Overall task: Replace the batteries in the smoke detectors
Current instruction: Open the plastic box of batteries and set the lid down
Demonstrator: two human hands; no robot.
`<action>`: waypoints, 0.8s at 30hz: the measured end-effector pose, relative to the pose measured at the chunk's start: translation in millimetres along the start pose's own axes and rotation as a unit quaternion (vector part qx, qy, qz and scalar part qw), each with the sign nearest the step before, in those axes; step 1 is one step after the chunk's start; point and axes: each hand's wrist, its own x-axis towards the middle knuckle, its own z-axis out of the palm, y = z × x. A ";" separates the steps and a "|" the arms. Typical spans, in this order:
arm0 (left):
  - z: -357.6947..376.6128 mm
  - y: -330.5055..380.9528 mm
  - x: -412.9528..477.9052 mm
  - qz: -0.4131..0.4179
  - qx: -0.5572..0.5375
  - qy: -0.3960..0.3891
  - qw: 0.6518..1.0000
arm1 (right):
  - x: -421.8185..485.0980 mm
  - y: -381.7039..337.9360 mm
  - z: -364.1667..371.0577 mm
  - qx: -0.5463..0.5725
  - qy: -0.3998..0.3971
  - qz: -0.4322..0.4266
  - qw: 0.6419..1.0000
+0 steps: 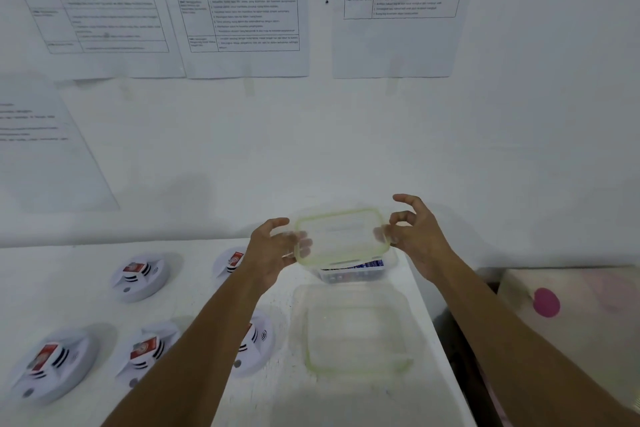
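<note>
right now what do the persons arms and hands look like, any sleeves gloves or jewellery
Both forearms are bare up to the frame edge, with no sleeves in view. The left hand and right hand wear no gloves. No watch, bracelet or ring shows on wrists or fingers, though the picture is slightly blurred, so a thin ring could be missed. No cables or markings are visible.

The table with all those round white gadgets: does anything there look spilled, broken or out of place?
Nothing looks spilled or broken. The smoke detectors lie separately on the white table. Both hands, left hand and right hand, hold a clear lid tilted above a container; another lid lies flat nearer.
</note>
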 end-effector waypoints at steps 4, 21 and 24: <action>-9.7 3.9 -0.7 -0.004 -0.001 0.014 1.000 | 7.1 12.4 3.9 -0.180 0.062 -0.036 0.981; -47.5 10.9 8.1 0.135 0.035 0.190 0.972 | 5.0 36.7 -28.3 -0.326 0.089 0.008 0.941; -47.1 5.4 13.5 0.119 0.050 0.199 0.972 | 5.5 28.8 -36.6 -0.318 0.103 -0.003 0.942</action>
